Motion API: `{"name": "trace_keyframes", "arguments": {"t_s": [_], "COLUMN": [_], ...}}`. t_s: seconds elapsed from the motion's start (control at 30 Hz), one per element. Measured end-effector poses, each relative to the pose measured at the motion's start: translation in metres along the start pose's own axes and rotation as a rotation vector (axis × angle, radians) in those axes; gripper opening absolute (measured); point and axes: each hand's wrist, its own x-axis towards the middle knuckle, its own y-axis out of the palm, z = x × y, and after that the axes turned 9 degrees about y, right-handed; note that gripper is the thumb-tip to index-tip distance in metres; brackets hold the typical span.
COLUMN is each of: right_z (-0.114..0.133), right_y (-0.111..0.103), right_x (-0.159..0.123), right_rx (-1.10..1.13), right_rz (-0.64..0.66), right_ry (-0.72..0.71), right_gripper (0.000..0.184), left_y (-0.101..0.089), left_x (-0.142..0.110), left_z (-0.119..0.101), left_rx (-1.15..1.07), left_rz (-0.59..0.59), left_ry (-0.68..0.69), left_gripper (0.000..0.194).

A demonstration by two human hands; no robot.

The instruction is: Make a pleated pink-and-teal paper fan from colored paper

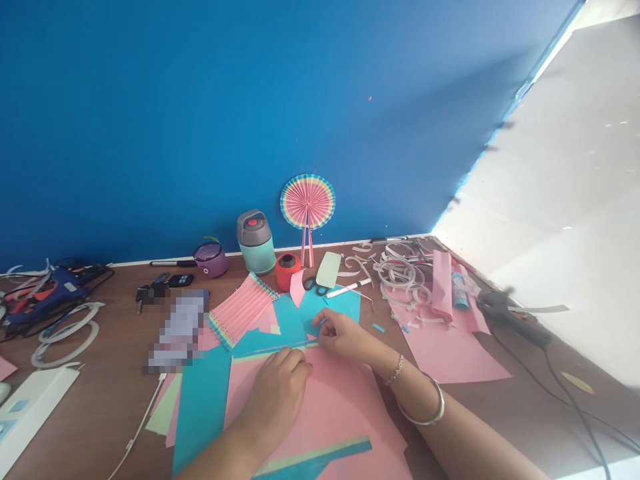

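A large pink paper sheet [340, 407] with green and blue strips along its edges lies over blue paper [200, 400]. My left hand [280, 393] presses on its upper part, fingers curled together and fingertips partly hidden. Beside it, at the sheet's top edge, my right hand [343, 337] has its fingers bent towards the thumb; whatever lies between them is too small to make out. Just beyond, a pleated pink paper piece [245, 307] with blue-green borders lies at the left. A finished round paper fan [307, 203] leans on the wall behind.
Scissors [320, 285], a white pen [349, 289] and a red container [288, 272] sit behind the paper. Farther left are a teal flask [257, 247], a purple cup [211, 260], a phone [180, 330] and a glue gun [63, 290]. Curled paper strips [400, 273] pile up at right.
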Motion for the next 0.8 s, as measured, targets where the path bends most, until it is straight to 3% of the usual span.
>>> {"name": "trace_keyframes", "arguments": {"t_s": [0.2,0.53,0.8], "right_z": [-0.0015,0.0024,0.0019], "right_y": [-0.0005,0.0011,0.0011], "right_x": [0.0014,0.0018,0.0032], "right_rx": [0.016,-0.001,-0.002], "right_rz": [0.011,-0.023,-0.015], "right_ry": [0.002,0.022,0.059], "right_gripper": [0.027,0.028,0.029], "left_y": [0.0001,-0.0022,0.0023], "left_x": [-0.0012,0.0005,-0.0018], "left_z": [0.0004,-0.0019,0.0009], "left_rx": [0.027,0.108,0.088], "left_rz": [-0.001,0.097,0.058], "left_ry": [0.015,0.006,0.003], "left_gripper": [0.032,0.03,0.028]}}
